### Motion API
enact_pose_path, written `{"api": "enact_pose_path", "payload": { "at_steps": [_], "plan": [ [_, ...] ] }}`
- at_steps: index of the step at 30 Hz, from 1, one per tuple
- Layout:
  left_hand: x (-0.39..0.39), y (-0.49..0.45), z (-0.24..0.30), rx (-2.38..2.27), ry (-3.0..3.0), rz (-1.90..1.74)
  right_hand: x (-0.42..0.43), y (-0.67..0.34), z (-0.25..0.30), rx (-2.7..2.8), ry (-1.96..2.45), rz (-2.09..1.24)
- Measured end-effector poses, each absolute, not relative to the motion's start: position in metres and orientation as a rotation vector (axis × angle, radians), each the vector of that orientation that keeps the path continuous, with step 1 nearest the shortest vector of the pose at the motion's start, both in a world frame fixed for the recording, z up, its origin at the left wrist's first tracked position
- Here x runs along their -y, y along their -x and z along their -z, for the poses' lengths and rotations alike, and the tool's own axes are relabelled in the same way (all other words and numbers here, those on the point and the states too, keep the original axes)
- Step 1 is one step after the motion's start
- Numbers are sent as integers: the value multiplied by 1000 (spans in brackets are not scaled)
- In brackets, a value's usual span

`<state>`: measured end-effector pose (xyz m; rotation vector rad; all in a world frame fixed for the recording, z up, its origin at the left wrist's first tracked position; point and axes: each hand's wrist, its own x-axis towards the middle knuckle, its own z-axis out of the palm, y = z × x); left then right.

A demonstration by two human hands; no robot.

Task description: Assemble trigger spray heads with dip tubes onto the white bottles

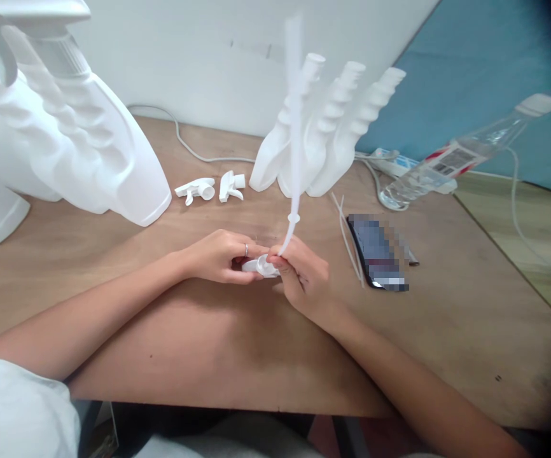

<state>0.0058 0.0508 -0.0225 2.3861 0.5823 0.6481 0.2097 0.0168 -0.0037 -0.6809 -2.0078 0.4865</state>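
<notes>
My left hand (223, 256), with a ring on one finger, grips a white spray trigger head (261, 266) low over the wooden table. Pinched in my right hand (304, 277) is a thin white dip tube (295, 140), which rises upright and has a small collar near its lower part. The tube's lower end is close to the round opening of the trigger head; my fingers hide whether it sits inside. Two more white trigger heads, one on the left (198, 189) and one on the right (231, 186), lie just beyond my hands.
White bottles without tops (326, 140) stand at the back. Large white spray bottles (108, 146) crowd the left. On the right are loose tubes (350, 245), a phone (375, 251) and a clear water bottle (447, 165). A cable (199, 157) runs along the wall.
</notes>
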Motion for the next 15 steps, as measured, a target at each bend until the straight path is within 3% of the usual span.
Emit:
{"api": "enact_pose_path", "payload": {
  "at_steps": [15],
  "plan": [
    [-51,-8,21,-551,-2339,-699,-24,-201,21,2000,649,-488]
  ]
}}
